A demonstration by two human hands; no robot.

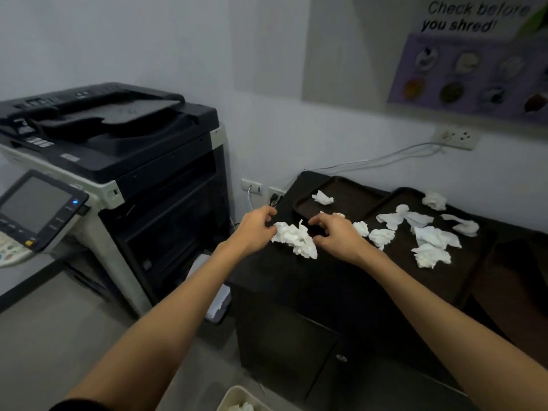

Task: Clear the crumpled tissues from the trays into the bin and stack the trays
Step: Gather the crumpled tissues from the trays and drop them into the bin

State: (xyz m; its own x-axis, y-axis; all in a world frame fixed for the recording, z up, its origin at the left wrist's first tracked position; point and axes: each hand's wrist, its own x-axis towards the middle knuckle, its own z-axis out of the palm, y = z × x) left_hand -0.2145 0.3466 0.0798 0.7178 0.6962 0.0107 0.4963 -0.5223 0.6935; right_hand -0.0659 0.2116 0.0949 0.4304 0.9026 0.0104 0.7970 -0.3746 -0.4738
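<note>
- At the tabletop's (326, 271) left edge, our left grip (256, 229) and right grip (335, 232) each pinch one crumpled tissue wad (296, 240), just by the left tray's (353, 194) corner.
- Loose, feather-light paper could shed scraps short of the bin (234, 396) below.
- More soft tissues (431, 255) litter the smooth, dark, shallow right tray (391, 207).

I am looking at a pale, plain wall (148, 40) running across the far side. A big office copier (112, 161) is standing on the left, and a dark cabinet (296, 321) is sitting just beside it on the right. A poster (474, 69) is hanging at far right above a wall socket (456, 138), with a white cable (385, 157) trailing leftward from it. Grey floor (59, 336) is showing near left.
</note>
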